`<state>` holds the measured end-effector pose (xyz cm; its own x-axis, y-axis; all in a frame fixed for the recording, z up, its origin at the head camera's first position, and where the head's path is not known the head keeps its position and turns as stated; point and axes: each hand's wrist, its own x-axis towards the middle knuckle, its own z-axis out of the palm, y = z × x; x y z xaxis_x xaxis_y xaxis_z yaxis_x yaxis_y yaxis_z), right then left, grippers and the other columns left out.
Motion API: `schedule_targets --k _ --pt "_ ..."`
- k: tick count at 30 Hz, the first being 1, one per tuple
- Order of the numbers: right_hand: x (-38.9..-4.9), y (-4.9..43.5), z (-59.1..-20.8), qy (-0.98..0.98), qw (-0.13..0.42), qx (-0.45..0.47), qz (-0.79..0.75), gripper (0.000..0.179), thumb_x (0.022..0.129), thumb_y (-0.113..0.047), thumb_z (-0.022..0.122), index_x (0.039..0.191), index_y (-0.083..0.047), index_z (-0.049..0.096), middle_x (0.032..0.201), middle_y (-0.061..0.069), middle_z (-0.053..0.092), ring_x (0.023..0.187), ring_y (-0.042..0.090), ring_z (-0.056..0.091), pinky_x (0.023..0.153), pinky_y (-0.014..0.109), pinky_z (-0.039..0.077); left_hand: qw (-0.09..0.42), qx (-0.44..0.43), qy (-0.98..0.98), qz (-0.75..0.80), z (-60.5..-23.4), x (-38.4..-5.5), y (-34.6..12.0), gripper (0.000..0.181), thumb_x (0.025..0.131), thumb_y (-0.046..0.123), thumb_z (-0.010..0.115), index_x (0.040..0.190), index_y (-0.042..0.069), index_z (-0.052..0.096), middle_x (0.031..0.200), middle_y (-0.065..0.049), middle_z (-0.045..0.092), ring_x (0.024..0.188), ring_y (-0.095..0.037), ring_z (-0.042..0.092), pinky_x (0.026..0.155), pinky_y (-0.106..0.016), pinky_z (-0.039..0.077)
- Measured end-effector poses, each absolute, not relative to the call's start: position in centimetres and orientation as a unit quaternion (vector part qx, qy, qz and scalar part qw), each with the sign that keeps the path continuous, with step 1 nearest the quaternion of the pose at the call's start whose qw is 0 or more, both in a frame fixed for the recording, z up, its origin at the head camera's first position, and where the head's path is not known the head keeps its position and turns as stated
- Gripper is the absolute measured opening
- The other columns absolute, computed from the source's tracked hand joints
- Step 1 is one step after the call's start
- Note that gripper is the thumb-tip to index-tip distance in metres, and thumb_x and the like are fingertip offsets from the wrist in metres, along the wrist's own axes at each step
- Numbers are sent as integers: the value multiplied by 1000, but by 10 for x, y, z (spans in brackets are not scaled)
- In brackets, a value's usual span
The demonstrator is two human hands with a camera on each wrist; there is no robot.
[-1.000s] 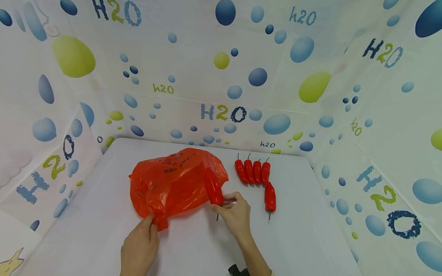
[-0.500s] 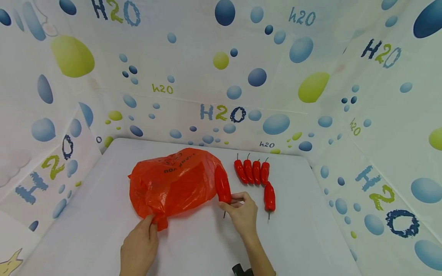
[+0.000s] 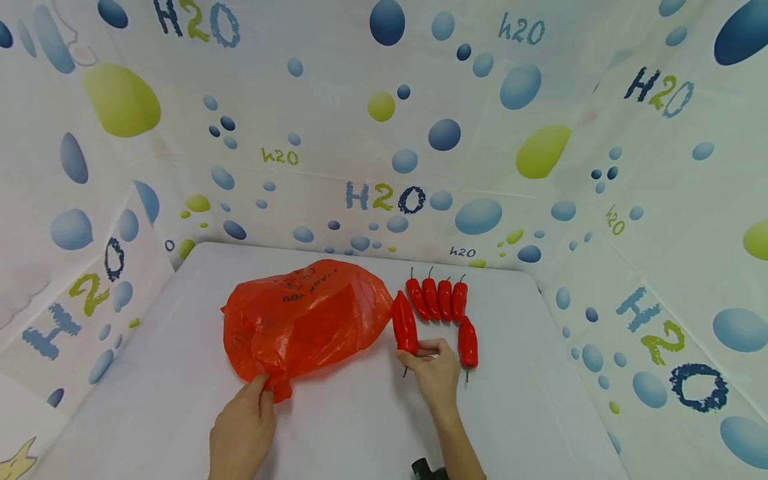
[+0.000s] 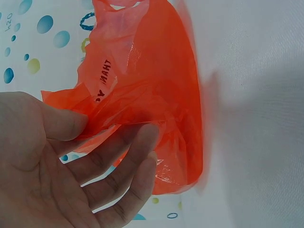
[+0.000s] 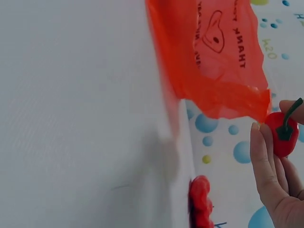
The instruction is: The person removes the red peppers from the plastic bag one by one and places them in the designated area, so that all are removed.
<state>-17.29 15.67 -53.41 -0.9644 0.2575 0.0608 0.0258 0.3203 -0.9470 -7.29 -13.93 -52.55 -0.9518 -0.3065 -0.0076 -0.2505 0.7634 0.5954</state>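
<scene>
An orange-red plastic bag [image 3: 312, 313] with dark printing lies puffed up on the table. My left hand [image 3: 243, 423] pinches its gathered near corner between thumb and fingers; the left wrist view shows the bag film [image 4: 142, 95] at the fingertips. My right hand [image 3: 438, 373] holds a red chili pepper [image 3: 405, 325] by its stem end, tip pointing away, just right of the bag. In the right wrist view the pepper's green stem [image 5: 285, 132] faces the camera, between thumb and fingers.
Several red peppers [image 3: 445, 300] lie in a row at the back right of the white table [image 3: 528, 400]. One more pepper [image 3: 467, 343] lies in front of them. A patterned curtain [image 3: 324, 100] encloses the back and sides.
My right hand has moved right with the pepper, drawing it from behind the bag's film out to the open table beside the bag. My left hand keeps its pinch on the bag.
</scene>
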Motion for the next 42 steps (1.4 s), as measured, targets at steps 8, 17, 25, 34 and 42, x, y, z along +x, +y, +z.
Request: schedule_targets --k 8,17,25,34,42 --pt "-174 166 -540 -807 96 -119 571 47 79 -28 92 109 -4 65 89 10 72 73 19 70 66 31 59 37 148 -938 -310 -528 -74 -140 35 106 18 50 134 3 63 111 -15 72 100 -44 70 79 -65 56" --pt "-179 177 -555 -800 105 -132 576 42 81 -24 90 106 1 67 83 11 73 69 19 73 64 33 59 33 148 -937 -313 -531 -74 -140 38 107 19 48 138 3 62 118 -18 72 103 -45 70 83 -66 55" --pt "-180 185 -562 -804 96 -157 565 41 82 -26 89 107 -3 66 83 8 73 71 18 73 66 32 60 33 147 -937 -314 -531 -74 -139 37 106 18 49 137 2 62 115 -16 72 102 -44 70 83 -65 56" --pt "-182 200 -565 -818 102 -185 535 43 82 -27 88 109 -1 68 86 10 71 73 20 71 67 33 61 28 148 -938 -312 -530 -75 -139 36 106 17 50 136 1 62 113 -15 73 101 -43 70 82 -64 57" --pt "-182 209 -568 -818 98 -195 532 41 83 -26 87 109 0 69 84 10 73 71 19 70 65 29 59 19 152 -938 -311 -529 -78 -137 35 105 16 52 134 0 63 105 -12 72 93 -36 70 84 -62 57"
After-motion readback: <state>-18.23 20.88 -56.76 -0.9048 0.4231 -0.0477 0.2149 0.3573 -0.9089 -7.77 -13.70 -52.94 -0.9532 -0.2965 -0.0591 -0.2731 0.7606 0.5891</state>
